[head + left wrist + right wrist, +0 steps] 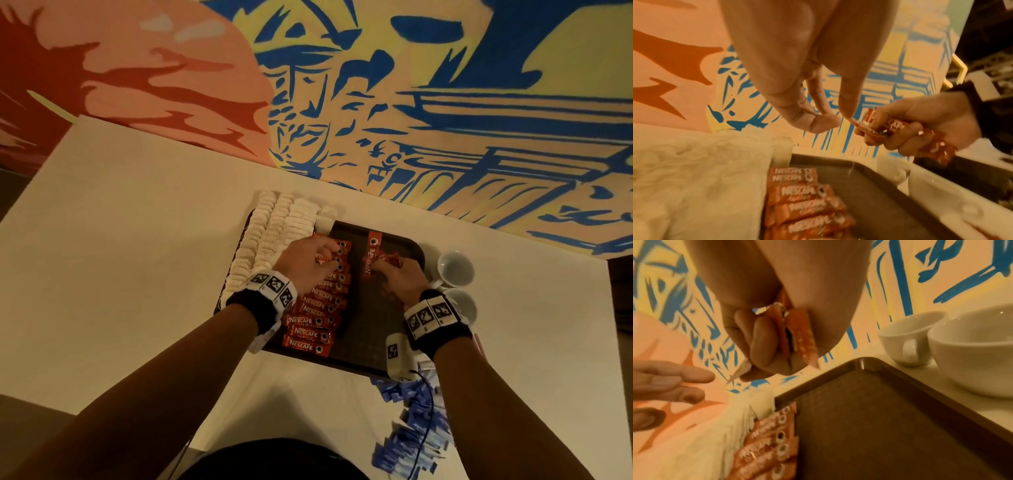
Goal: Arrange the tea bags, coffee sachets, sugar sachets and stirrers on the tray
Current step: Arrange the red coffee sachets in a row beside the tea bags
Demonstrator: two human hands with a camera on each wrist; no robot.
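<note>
red foil coffee sachets (pixel 317 301) lie in an overlapping column down the dark rectangular plastic tray (pixel 368 346), beside rows of white paper tea bags (pixel 270 233) that crowd the tray's left side. the right hand (pixel 400 275) is clenched round a small bundle of further red sachets (pixel 906 131) above the tray's bare right half. the left hand (pixel 310 260) hangs loose-fingered over the top of the column, gripping nothing. one lone red sachet (pixel 371 255) lies lengthwise near the tray's middle. risk: the slick bundle could fan out or slip from the fist as single sachets are drawn off it, and a careless left wrist could shove the laid column askew. blue paper sugar sachets (pixel 411 435) sit heaped off the tray; two white ceramic cups (pixel 455 269) stand just beside its right rim.
</note>
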